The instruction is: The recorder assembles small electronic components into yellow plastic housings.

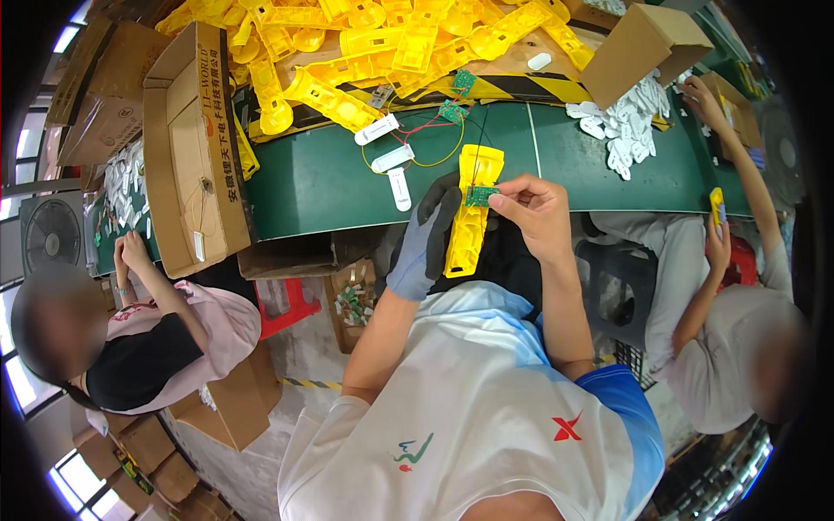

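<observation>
A: so where was the yellow shell (465,239)?
B: gloved left hand (424,243) had it, fingers clasping its left edge. Long axis ran away from the body, far end tipped slightly right. Bare right hand (537,213) pinched a flat green board (479,197) over it.
A: texture?
B: hollow ribbed plastic; smooth tabletop (321,187) beyond, yellow casings (426,48) heaped behind.

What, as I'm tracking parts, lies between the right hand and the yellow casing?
A green circuit board, as the head view shows.
</observation>
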The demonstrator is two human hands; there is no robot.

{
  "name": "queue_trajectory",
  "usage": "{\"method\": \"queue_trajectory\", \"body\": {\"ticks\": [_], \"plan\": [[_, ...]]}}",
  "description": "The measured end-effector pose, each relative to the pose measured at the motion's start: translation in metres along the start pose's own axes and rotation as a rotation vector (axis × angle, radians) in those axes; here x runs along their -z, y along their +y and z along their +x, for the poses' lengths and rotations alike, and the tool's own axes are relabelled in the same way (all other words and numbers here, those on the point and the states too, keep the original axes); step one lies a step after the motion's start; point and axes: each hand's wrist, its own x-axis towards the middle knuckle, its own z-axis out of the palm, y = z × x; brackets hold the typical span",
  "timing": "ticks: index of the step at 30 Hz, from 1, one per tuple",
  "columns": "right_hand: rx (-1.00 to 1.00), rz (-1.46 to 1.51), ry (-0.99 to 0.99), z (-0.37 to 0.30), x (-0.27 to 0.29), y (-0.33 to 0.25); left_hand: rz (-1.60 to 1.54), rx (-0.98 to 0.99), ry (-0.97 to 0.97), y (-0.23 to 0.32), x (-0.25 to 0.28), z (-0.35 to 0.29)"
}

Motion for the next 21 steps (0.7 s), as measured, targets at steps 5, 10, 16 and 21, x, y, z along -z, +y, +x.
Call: {"method": "queue_trajectory", "body": {"ticks": [5, 10, 16, 21], "plan": [[0.014, -0.002, 0.040, -0.003, -0.001, 0.000, 0.107, -0.004, 0.030, -0.004, -0.004, -0.002], [-0.052, 0.005, 0.083, -0.004, -0.015, -0.004, 0.163, -0.096, 0.142, -0.013, -0.009, 0.001], [-0.083, -0.023, 0.064, -0.006, -0.013, -0.004, 0.230, -0.134, 0.254, -0.004, -0.021, -0.003], [-0.006, -0.168, 0.003, -0.007, -0.015, -0.005, 0.195, -0.149, 0.270, -0.010, -0.022, -0.006]]}}
